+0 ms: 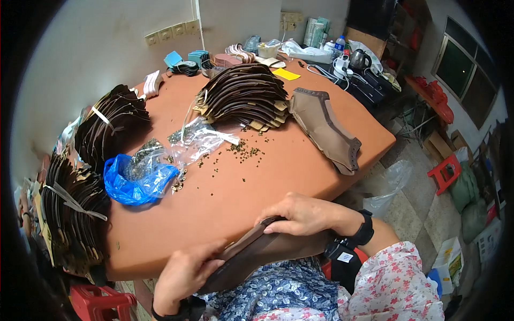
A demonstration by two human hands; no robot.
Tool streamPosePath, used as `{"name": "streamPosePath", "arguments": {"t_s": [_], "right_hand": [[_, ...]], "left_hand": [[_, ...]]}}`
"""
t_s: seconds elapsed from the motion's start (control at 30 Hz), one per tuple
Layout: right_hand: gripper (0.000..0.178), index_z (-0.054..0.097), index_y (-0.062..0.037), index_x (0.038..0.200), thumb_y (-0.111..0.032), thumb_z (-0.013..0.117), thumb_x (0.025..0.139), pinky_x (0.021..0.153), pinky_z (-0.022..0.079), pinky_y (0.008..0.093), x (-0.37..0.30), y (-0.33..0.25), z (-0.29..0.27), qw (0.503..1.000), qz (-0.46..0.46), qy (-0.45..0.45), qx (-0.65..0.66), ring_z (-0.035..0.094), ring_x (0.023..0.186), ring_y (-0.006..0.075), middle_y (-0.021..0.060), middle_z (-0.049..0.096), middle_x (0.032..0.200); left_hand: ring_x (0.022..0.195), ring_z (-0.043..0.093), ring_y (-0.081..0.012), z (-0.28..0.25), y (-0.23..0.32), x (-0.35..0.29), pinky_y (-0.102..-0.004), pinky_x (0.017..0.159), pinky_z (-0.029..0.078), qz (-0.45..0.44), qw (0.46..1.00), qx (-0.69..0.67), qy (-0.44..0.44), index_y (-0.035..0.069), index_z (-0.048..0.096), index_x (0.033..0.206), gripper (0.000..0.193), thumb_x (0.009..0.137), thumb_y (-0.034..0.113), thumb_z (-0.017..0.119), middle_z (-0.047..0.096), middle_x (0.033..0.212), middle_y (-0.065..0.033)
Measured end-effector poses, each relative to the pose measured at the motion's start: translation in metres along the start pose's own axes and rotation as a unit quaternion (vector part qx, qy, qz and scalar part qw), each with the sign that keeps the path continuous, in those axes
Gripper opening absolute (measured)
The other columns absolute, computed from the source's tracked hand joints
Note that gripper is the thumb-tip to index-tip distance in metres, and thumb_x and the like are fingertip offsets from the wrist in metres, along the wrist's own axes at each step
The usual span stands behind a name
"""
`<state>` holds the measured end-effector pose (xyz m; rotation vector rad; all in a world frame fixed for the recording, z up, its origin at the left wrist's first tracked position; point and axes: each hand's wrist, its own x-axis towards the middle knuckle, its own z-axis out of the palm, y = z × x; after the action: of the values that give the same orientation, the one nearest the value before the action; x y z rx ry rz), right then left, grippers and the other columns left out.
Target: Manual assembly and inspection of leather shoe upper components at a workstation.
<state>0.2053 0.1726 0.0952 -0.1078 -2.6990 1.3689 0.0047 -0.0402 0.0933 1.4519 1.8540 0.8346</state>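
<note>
A brown leather boot upper [289,249] with a dark edge strip lies across my lap at the table's near edge. My left hand [184,270] grips its lower left end, thumb on top. My right hand [300,214] pinches the dark strip near its upper end, fingers closed. A similar flat brown upper [324,125], with a row of holes at its dark ends, rests on the right of the table. Small brass-coloured eyelets [246,152] are scattered mid-table.
Stacked leather pieces [243,91] stand at the back, with tied bundles [72,203] along the left. A blue plastic bag [134,187] and a clear bag [201,142] lie near the eyelets. A kettle [360,60] is at the far right; a red stool [101,304] is below left.
</note>
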Motion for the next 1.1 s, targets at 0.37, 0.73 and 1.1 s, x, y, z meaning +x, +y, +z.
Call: {"name": "streamPosePath", "arguments": {"t_s": [0.37,0.73,1.1], "right_hand": [[0.022,0.061,-0.001,0.11,-0.01,0.063,0.09,0.087,0.05,0.0307,-0.09,0.054,-0.097,0.74,-0.085,0.55,0.377,0.063,0.095,0.0164,0.0084,0.066,0.108],[0.03,0.064,0.0058,0.092,-0.02,0.071,0.079,0.072,0.048,0.0371,-0.105,0.197,-0.144,0.702,0.345,0.613,-0.113,0.063,0.078,0.0249,0.0153,0.066,0.082],[0.026,0.065,-0.0008,0.103,-0.02,0.063,0.086,0.084,0.047,0.0399,0.007,0.077,-0.189,0.752,0.121,0.473,-0.443,0.06,0.097,0.0335,0.0147,0.064,0.099]], "left_hand": [[0.1,0.057,-0.0148,-0.018,-0.05,0.016,-0.0286,0.087,0.044,0.094,0.884,-0.174,0.423,0.002,0.054,0.127,0.035,0.092,0.005,0.055,0.062,0.11,-0.0077],[0.098,0.056,-0.0338,0.037,-0.093,0.059,-0.0403,0.089,0.045,0.108,0.917,0.16,0.35,-0.001,0.064,0.099,0.019,0.081,0.003,0.065,0.061,0.104,-0.0158],[0.093,0.056,-0.0302,0.039,-0.085,0.062,-0.0404,0.079,0.043,0.087,0.901,0.24,0.352,0.005,0.065,0.098,0.021,0.077,0.007,0.068,0.059,0.101,-0.0102]]}}
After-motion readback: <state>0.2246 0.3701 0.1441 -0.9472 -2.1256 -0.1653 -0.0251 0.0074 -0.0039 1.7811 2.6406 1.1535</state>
